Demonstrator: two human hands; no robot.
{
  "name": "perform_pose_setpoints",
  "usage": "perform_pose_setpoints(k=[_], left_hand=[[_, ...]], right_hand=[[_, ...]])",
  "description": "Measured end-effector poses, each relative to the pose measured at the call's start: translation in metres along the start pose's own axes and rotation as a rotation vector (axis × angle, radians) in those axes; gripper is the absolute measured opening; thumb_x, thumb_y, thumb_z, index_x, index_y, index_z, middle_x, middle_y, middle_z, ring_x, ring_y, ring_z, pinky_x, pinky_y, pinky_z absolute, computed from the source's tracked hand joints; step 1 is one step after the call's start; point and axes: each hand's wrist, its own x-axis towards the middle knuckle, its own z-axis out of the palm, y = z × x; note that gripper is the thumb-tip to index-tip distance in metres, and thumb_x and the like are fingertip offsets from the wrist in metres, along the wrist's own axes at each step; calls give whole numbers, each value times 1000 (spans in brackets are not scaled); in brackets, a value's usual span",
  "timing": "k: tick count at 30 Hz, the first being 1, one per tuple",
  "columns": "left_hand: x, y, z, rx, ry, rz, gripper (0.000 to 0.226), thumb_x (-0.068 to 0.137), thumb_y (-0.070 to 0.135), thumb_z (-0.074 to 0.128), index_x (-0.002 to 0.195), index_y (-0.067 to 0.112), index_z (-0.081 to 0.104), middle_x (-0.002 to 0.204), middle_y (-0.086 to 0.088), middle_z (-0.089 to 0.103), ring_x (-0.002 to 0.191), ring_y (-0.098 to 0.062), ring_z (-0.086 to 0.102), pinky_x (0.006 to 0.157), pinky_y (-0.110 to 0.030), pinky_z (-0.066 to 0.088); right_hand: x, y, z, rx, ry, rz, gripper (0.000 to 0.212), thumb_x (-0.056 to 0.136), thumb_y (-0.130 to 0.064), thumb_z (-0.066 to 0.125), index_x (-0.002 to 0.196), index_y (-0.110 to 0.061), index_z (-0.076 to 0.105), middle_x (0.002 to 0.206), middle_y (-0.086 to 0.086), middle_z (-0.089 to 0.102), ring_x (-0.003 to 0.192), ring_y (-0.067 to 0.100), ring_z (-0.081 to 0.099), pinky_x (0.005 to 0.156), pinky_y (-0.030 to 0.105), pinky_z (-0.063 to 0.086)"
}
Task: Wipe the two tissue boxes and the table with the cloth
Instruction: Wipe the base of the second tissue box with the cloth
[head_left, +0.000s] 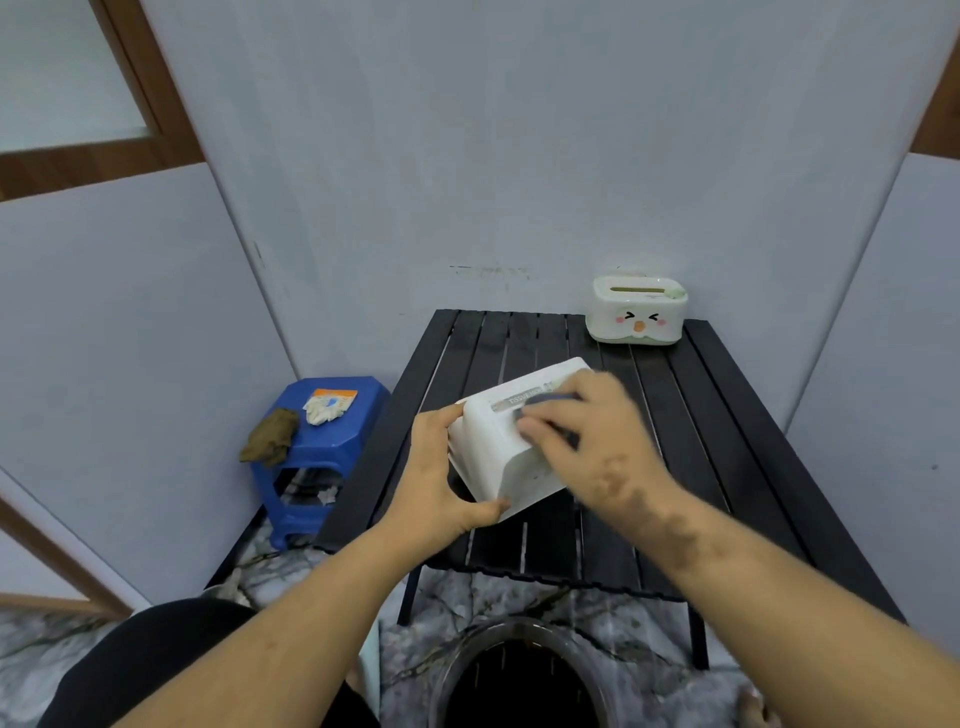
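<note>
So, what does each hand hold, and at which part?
Left hand grips the tilted white box at its left end. Right hand presses a dark cloth on its top.

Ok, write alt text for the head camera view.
A person's left hand tilts a white tissue box on a black slatted table while the right hand rubs it with a dark cloth. A second tissue box with a cartoon face stands at the table's far right corner.

I read little here, a strip label on the tilted white tissue box (511, 436), upside down, seemingly "TISSUE" though blurred, beyond it a second tissue box (636, 312) bearing a printed cartoon face, no words I can read
</note>
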Motion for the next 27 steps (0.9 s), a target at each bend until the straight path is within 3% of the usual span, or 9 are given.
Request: perform_pose_setpoints(k=[3,5,7,9,14,16,22,24,27], left_hand=[[0,-4,4,24,8,42,99,59,35,93,134,51,31,134,8,35,131,-16,45,108,-21,40],[-1,-2,5,35,1,57,99,60,34,92,135,52,29,134,9,33,133,-14,42,108,-15,36],[-2,0,7,61,-5,78,99,61,33,92,137,49,30,133,9,32,133,-13,40,107,-12,34],[-3,2,9,97,-6,96,101,62,31,92,140,41,29,131,8,30,130,-13,37,106,-14,34],[-4,2,12,126,-9,133,108,64,31,94,146,39,25,133,10,27,129,-7,35,103,-7,32],[-4,2,12,139,-21,150,108,65,33,92,148,40,24,136,9,26,129,-12,35,104,-6,29],[-2,3,12,162,-42,153,110,67,37,88,147,48,13,137,14,21,134,-17,31,109,-11,24],[-1,1,11,147,-43,149,110,66,34,90,146,49,15,137,13,22,134,-16,32,108,-10,24],[2,1,8,89,-10,116,103,62,31,93,136,55,26,133,8,30,131,-14,38,107,-14,32]], right_hand=[[0,-10,2,34,-120,-95,15,86,-29,72,96,-20,78,89,-2,54,87,0,44,83,5,31],[12,8,-14,59,-17,35,13,84,-30,74,93,-21,78,89,-1,57,87,2,50,83,10,38],[23,28,-31,6,56,226,14,85,-31,72,95,-22,78,91,2,57,88,14,56,83,23,45],[24,32,-29,-60,76,285,15,87,-30,71,97,-22,77,92,3,56,89,19,56,84,27,46],[9,-18,7,-2,-58,-88,14,87,-26,71,98,-18,77,90,3,54,91,18,49,81,24,41],[20,-12,2,46,-51,-61,14,86,-27,72,97,-20,77,90,2,56,89,16,51,80,22,42],[35,42,-32,-15,90,280,13,88,-31,69,98,-26,76,92,-1,55,83,14,56,77,17,45],[29,37,-28,-32,108,265,13,89,-30,67,98,-25,75,92,-1,54,83,14,53,80,22,47],[14,23,-15,-57,59,62,12,90,-27,67,96,-21,76,90,0,51,90,15,47,82,18,38]])
